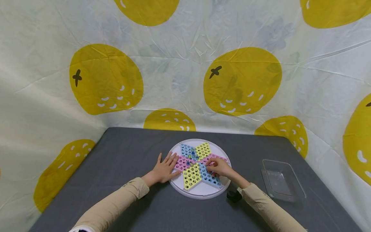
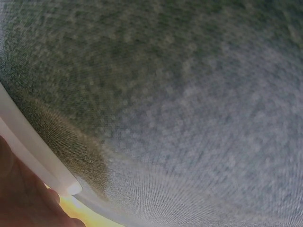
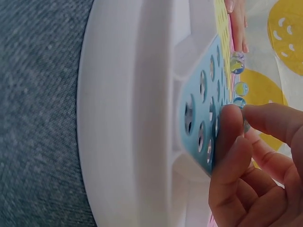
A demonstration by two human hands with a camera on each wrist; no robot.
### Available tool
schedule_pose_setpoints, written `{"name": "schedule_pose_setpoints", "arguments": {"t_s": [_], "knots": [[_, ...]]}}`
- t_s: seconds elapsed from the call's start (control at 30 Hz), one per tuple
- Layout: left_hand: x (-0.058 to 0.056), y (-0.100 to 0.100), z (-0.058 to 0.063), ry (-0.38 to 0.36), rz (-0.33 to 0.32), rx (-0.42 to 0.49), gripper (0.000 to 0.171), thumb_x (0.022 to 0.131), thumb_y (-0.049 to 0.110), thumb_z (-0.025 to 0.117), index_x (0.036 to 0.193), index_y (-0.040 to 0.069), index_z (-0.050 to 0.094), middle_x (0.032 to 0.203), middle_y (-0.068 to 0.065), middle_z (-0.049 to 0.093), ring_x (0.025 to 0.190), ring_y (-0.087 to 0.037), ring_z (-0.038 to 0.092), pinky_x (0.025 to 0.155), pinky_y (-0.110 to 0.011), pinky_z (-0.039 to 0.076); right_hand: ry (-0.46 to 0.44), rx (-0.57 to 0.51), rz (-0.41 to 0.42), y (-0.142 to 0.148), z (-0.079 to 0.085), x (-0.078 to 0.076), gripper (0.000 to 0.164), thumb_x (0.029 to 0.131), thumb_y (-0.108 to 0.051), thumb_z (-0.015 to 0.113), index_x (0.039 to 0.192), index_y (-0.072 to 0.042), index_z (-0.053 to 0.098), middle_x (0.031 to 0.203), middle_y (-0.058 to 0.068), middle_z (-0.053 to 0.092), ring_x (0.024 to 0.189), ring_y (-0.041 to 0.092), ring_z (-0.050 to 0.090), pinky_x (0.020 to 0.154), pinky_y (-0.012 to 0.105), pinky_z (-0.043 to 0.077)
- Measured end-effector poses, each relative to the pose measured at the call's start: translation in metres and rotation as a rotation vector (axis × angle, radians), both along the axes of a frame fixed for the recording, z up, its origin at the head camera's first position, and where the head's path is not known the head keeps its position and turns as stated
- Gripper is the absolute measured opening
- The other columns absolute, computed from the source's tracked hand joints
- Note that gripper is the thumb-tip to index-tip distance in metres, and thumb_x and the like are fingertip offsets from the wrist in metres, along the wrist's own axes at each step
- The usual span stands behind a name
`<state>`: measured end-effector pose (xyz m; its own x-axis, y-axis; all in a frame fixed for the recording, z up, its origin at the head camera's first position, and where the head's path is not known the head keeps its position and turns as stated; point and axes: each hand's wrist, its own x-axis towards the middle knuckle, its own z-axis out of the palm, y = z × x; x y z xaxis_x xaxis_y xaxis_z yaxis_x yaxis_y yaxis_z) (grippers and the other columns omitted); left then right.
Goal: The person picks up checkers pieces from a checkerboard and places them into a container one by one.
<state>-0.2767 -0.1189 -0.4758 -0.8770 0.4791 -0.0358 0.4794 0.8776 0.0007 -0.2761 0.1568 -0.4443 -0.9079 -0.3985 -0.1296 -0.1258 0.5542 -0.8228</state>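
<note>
A round white Chinese checkers board (image 1: 207,194) bears a star of pink, yellow and blue perforated sections. My left hand (image 1: 163,170) rests spread on the board's left edge, its fingertips by the pink section. Over the near-right blue section (image 3: 196,106), my right hand (image 1: 219,167) pinches a small glass marble (image 3: 246,126) between thumb and index finger, mostly hidden by the fingertips. Several glass marbles (image 1: 193,153) sit in the far blue section and around the pink one. Beyond the pinching fingers, the right wrist view shows more marbles (image 3: 241,88).
A clear plastic container (image 1: 279,180) stands on the dark grey tabletop (image 1: 130,148), right of the board. A small black object (image 1: 233,196) lies beneath the right wrist. Behind and beside the table hangs a white cloth (image 1: 174,77) with yellow fruit prints.
</note>
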Motion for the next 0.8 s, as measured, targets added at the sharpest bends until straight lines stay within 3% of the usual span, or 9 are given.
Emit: {"name": "schedule_pose_setpoints", "arguments": {"t_s": [0.6,0.8], "knots": [[0.001,0.001,0.001,0.009,-0.001,0.006,0.070,0.090,0.056,0.031,0.144,0.013,0.018,0.150,-0.006,0.016,0.140,-0.027,0.008,0.104,-0.060,0.007,0.014,0.016,0.019,0.010,0.006,0.005,0.021,0.085,-0.017,0.059,0.097,0.000,0.058,0.073,0.015,0.065,0.050,0.011,0.055,0.042,0.024,0.040],[0.002,-0.001,0.001,-0.010,-0.013,0.052,0.072,0.089,0.059,0.025,0.144,0.013,0.015,0.151,-0.005,0.013,0.140,-0.025,0.003,0.104,-0.060,0.003,0.024,0.017,0.039,0.015,0.006,0.006,0.022,0.086,-0.015,0.058,0.100,0.001,0.058,0.073,0.016,0.066,0.050,0.012,0.056,0.042,0.025,0.041]]}}
